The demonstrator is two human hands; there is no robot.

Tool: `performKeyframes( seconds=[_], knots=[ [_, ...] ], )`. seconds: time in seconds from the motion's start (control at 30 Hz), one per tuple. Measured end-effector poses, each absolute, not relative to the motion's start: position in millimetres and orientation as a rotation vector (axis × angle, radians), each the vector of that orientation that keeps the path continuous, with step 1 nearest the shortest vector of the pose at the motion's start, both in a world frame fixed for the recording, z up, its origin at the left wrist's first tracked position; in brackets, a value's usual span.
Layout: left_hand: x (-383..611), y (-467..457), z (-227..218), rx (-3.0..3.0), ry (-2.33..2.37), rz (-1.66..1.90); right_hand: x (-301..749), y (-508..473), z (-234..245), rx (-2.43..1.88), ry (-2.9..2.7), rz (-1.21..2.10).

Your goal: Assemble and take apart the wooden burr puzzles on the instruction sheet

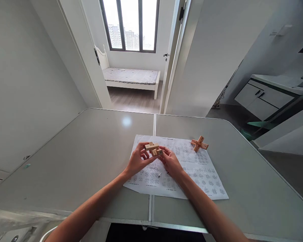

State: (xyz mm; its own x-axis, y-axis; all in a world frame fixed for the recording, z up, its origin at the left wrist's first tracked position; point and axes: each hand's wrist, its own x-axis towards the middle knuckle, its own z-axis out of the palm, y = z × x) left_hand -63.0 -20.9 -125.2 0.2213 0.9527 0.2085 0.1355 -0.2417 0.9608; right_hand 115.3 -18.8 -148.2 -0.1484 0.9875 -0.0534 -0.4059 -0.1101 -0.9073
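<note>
Light wooden burr puzzle pieces (152, 147) are held up between my two hands, several notched sticks fitted across one another. My left hand (138, 158) grips them from the left, thumb beneath and fingers curled around. From the right, my right hand (170, 162) pinches the end of a stick that carries a dark printed mark. Under both hands lies a creased paper sheet (192, 183) covered with small printed diagrams. A reddish wooden cross-shaped puzzle (199, 144) rests at the sheet's upper right corner. A small pale object (159, 175) on the paper is too small to name.
The grey table (91, 148) has a light seam strip (149, 208) down its middle. Beyond it, a doorway leads to a bed (131, 75) under a window (131, 27). At the right stands a white cabinet (262, 95) with a basin top.
</note>
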Motion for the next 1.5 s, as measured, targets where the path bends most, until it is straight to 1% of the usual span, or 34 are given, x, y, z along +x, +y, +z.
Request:
performKeyframes(
  seconds=[0.17, 0.37, 0.6, 0.77, 0.9, 1.2, 1.5],
  knots=[
    [-63.1, -19.3, -122.6, 1.548, 1.086, 1.14, 115.3, -20.5, -139.0, -0.846, -0.923, 1.523],
    [-65.3, -16.2, -125.1, 1.528, 1.063, 1.143, 114.6, -25.3, -128.0, -0.776, -1.08, 1.537],
    [-66.0, -18.1, -124.4, 1.565, 1.008, 1.036, 114.9, -24.4, -138.8, -0.851, -1.065, 1.503],
    [-65.5, -13.5, -131.6, 1.43, 0.954, 1.022, 114.9, -25.3, -142.3, -0.876, -1.078, 1.491],
    [-66.0, -9.6, -135.2, 1.362, 0.987, 1.043, 114.9, -28.0, -136.9, -0.933, -1.115, 1.457],
    [-67.5, -11.1, -121.9, 1.314, 1.07, 1.138, 114.3, -28.8, -136.8, -0.91, -1.085, 1.519],
    [-65.8, -13.1, -117.4, 1.319, 1.087, 1.156, 115.5, -28.7, -136.2, -0.938, -1.083, 1.512]
  ],
)
